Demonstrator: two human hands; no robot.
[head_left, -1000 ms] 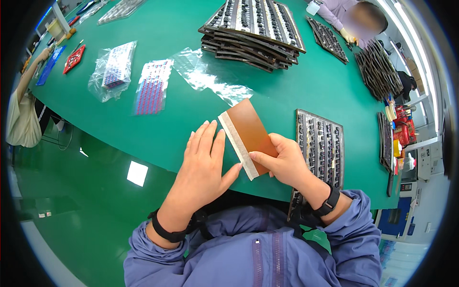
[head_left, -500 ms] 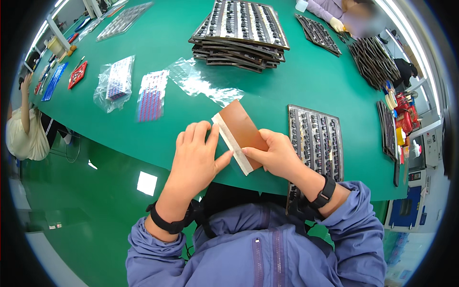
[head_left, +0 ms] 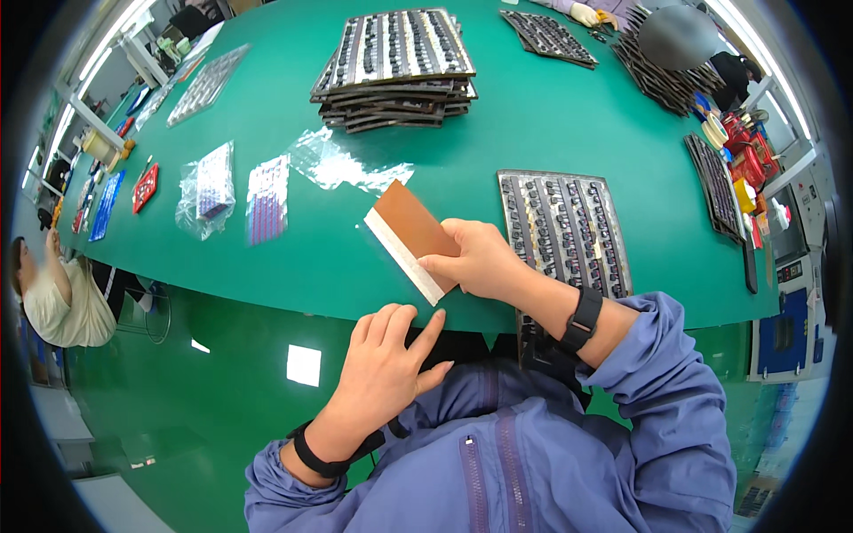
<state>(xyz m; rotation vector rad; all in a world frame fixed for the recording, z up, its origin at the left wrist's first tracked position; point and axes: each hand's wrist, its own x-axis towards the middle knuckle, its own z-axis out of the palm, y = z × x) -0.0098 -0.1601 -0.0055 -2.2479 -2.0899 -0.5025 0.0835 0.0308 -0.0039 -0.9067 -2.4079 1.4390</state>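
A worker in a blue-violet jacket (head_left: 569, 453) grips a brown card (head_left: 416, 224) in the right hand (head_left: 475, 258) above a green tabletop (head_left: 338, 253), thumb pressed on the upper face near the pale strip (head_left: 400, 253) that runs down one long side. The card slants, its far end pointing up and to the left, its near end just beside the left hand (head_left: 382, 360). That hand appears to hold nothing, its fingers apart and loosely bent; whether its index fingertip touches the strip's end is hard to tell. Black bands circle both wrists.

To the right of the card, a tray (head_left: 569, 226) of small dark parts in rows lies partly behind the right forearm. Beyond the card, crumpled clear plastic (head_left: 346, 164) rests on the tabletop, with a dotted sheet (head_left: 267, 200) and a plastic-wrapped bundle (head_left: 213, 182) to its left. A tall, uneven stack of trays (head_left: 391, 58) stands farther back. At the far edge, a co-worker's gloved hand (head_left: 584, 14) is near another tray (head_left: 551, 37); a second person (head_left: 69, 300) sits at left.
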